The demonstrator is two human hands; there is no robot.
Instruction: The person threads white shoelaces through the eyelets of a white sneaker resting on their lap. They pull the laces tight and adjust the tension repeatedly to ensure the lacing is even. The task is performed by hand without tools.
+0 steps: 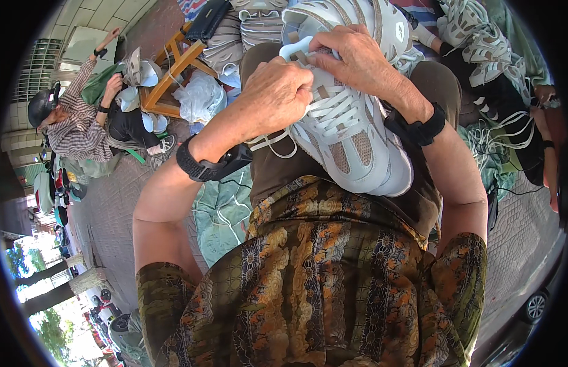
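From the head view, looking down my own chest, I have a pale grey-and-white sneaker (348, 131) lying across my lap, toe toward my belly and heel opening away from me. My left hand (278, 92) is curled into a closed fist on the white laces (333, 113), pinching them near the top of the lacing, with one loose lace end (272, 144) dangling just below my knuckles. My right hand (357, 58) is closed too, its fingers (324, 60) gripping the pale tongue tab (296, 48) and the collar of the shoe, right beside my left. So the sneaker sits directly under and between both hands, touching both. As I judge it, the lacing is mostly done: the lower rows lie crossed and neat beneath my hands, while the top end is not yet tied, since the lace end hangs free. What is left looks like the last pull and the knot. Past my fingers, farther out, a second sneaker of the same kind (345, 18) rests at my knees, and more pale sneakers (480, 43) lie off to the right of my right hand. Well away to the left of my left hand, another person in a striped shirt (76, 131) sits bent over by a wooden stool (171, 76).
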